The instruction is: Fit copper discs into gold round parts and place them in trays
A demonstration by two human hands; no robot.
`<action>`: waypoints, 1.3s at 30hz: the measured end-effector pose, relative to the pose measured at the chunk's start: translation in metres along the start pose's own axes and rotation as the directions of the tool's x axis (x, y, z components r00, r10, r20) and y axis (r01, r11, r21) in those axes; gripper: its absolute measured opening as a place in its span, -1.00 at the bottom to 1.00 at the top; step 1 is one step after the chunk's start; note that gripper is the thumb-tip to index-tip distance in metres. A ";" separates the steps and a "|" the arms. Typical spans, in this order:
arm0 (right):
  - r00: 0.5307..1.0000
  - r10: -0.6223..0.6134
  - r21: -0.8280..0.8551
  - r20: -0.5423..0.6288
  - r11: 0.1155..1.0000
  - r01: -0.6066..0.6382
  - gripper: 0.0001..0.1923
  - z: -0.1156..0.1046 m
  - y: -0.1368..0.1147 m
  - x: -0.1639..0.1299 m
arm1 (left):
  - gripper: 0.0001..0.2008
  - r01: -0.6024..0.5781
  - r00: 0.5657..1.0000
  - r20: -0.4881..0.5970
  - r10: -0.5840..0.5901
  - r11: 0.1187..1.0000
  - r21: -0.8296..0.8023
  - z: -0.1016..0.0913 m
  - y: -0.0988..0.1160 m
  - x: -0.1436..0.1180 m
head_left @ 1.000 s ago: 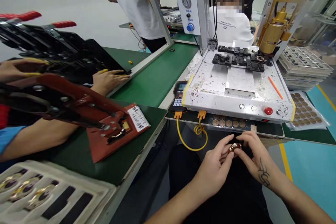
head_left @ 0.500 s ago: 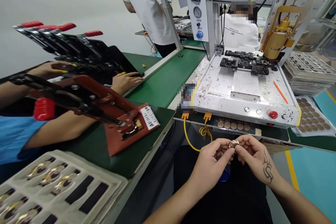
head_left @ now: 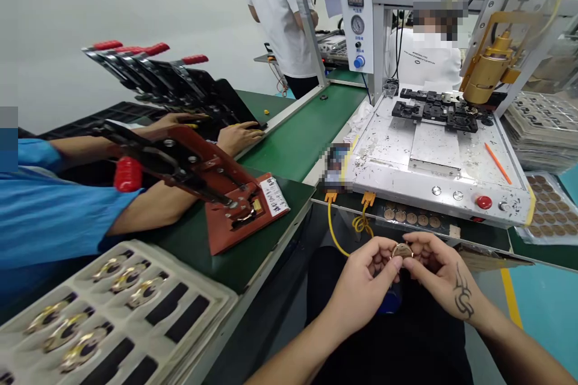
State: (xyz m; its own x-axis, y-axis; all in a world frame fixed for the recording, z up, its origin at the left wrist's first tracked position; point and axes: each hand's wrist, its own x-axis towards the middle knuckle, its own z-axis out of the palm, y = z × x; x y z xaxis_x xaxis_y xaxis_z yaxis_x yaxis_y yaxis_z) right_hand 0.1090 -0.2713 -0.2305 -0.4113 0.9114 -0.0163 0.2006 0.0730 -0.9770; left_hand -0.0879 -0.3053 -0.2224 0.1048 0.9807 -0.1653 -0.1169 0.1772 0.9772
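We have the small gold ring part [head_left: 401, 249] pinched between both hands, just below the front edge of the white machine [head_left: 433, 189]. Not yet loaded on the machine's black fixtures [head_left: 433, 113], so placing looks left. Left hand [head_left: 361, 280] and right hand [head_left: 445, 271] meet fingertip to fingertip, thumbs and forefingers gripping the part, wrists low over our lap.

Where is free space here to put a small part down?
Free: the green belt between the red press and the white machine; also the machine's white plate below the black fixtures. Crowded: the tray, bottom left.
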 end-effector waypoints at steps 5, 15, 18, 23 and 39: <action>0.915 -0.316 -0.289 0.249 0.878 0.382 -0.59 -0.009 -0.005 0.015 | -0.86 -0.027 0.998 -0.048 0.031 0.997 0.066 -0.005 -0.004 -0.003; 0.819 -0.528 -0.384 0.222 0.725 0.572 -0.60 0.011 -0.002 0.070 | -0.78 -0.396 0.697 -0.052 0.715 0.444 0.804 -0.144 0.121 -0.032; 0.829 -0.535 -0.343 0.163 0.757 0.556 -0.66 0.021 -0.011 0.078 | -0.68 -0.370 0.565 0.035 0.825 0.214 0.904 -0.205 0.143 -0.029; 0.815 -0.561 -0.308 0.143 0.757 0.576 -0.70 0.039 -0.019 0.094 | -0.38 -0.385 0.546 0.064 0.836 0.182 0.905 -0.242 0.144 -0.014; 0.753 -0.496 -0.080 0.433 0.811 0.580 -0.79 0.188 -0.015 0.219 | -0.68 0.020 0.708 -0.472 0.525 0.653 0.757 -0.326 0.097 -0.043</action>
State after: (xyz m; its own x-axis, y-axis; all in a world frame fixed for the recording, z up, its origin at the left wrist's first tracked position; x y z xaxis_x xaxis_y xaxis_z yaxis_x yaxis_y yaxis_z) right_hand -0.1515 -0.1492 -0.2599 -0.7940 0.4744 0.3801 -0.0047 0.6204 -0.7842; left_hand -0.4260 -0.3031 -0.1642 -0.4531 0.8267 0.3336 0.6737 0.0726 0.7354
